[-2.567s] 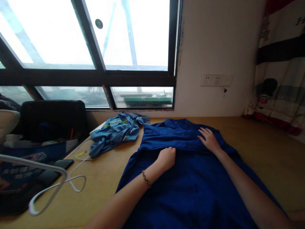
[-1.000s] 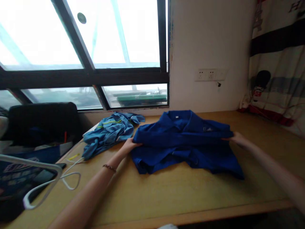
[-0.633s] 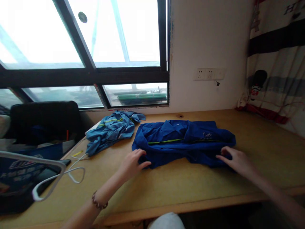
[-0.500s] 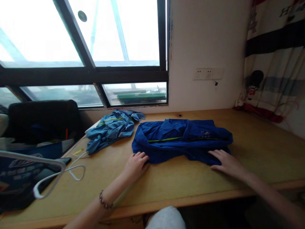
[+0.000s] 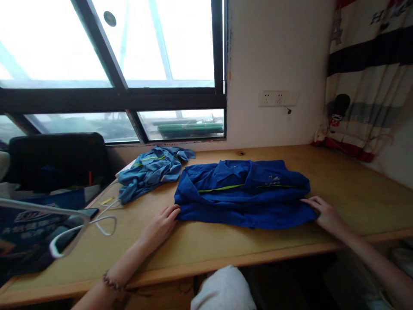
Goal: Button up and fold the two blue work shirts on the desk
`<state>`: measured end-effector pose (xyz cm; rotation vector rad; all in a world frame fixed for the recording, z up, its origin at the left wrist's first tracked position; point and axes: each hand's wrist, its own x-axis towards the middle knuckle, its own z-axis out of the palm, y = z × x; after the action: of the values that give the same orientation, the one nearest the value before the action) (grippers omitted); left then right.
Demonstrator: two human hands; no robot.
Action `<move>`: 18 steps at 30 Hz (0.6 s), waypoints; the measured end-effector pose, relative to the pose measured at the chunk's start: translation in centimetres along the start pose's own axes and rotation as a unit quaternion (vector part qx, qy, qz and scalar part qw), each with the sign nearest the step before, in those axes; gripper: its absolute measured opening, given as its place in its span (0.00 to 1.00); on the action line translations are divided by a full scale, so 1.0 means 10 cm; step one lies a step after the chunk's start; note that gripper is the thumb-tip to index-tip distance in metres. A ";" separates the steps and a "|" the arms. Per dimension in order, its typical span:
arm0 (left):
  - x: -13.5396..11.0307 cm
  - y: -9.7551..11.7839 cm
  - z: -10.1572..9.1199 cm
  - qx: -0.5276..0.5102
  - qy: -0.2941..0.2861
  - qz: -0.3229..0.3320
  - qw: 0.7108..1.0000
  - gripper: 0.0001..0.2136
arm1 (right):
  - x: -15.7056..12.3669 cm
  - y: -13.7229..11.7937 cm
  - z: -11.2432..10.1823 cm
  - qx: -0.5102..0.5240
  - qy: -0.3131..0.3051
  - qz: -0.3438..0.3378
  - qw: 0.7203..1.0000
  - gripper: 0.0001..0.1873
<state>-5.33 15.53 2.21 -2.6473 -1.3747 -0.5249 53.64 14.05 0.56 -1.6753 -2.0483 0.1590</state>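
A dark blue work shirt [image 5: 226, 202] lies folded on the wooden desk, its collar toward the window. It has a lime-green stripe and a small white logo on the chest. At its lower left corner, my left hand [image 5: 166, 218] has its fingers closed on the fabric edge; the thumb is hidden. My right hand [image 5: 325, 214] pinches the lower right corner, index finger resting along the edge. Between the hands the near edge is fairly straight. A lighter blue shirt [image 5: 151, 170] with a similar stripe lies crumpled behind and to the left, touched by neither hand.
The wooden desk [image 5: 226, 247] runs below a window. White cables [image 5: 106, 224] and a white curved bar [image 5: 56, 247] are at the left, beside a black chair [image 5: 58, 159] and a blue bag [image 5: 29, 228]. Sockets [image 5: 279, 98] and a curtain [image 5: 364, 86] are at the back right.
My hands have moved apart, the left one leftward and the right one rightward to the shirt's corner. The shirt's near edge has been drawn out straighter and nearer to me.
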 end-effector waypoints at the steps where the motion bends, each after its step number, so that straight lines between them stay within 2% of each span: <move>1: 0.01 0.00 -0.02 0.016 0.000 0.005 1.000 0.13 | -0.01 0.00 0.02 0.007 0.010 0.029 1.000 0.29; 5: 0.04 -0.05 -0.16 0.030 0.004 0.014 0.999 0.15 | -0.01 0.14 -0.04 0.046 0.024 0.084 0.995 0.28; 8: 0.00 -0.01 -0.25 -0.021 0.026 -0.015 0.999 0.13 | -0.05 0.28 -0.11 0.078 -0.005 0.092 0.993 0.24; 9: -0.02 0.03 -0.27 -0.052 0.014 -0.025 0.998 0.12 | -0.07 0.30 -0.12 0.081 -0.022 0.094 0.992 0.23; 11: -0.07 0.11 -0.30 -0.128 -0.048 -0.038 0.990 0.10 | -0.12 0.31 -0.17 0.088 -0.083 0.084 0.989 0.20; 13: -0.08 0.16 -0.34 -0.210 -0.119 -0.049 0.969 0.08 | -0.11 0.28 -0.28 0.104 -0.163 0.065 0.979 0.16; 14: -0.05 0.16 -0.36 -0.244 -0.135 -0.062 0.958 0.08 | -0.07 0.24 -0.35 0.108 -0.193 0.059 0.974 0.15; 15: -0.01 0.14 -0.38 -0.270 -0.125 -0.086 0.951 0.07 | 0.00 0.21 -0.43 0.105 -0.198 0.056 0.973 0.15; 16: 0.07 0.11 -0.39 -0.288 -0.089 -0.123 0.946 0.08 | 0.10 0.16 -0.50 0.094 -0.173 0.060 0.979 0.17; 18: 0.29 0.03 -0.38 -0.302 0.025 -0.229 0.925 0.09 | 0.35 0.06 -0.59 0.059 -0.064 0.069 0.994 0.23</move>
<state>-4.53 16.64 6.81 -2.6747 -2.1103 -1.2378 56.29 16.31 6.52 -1.7744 -1.9702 0.4349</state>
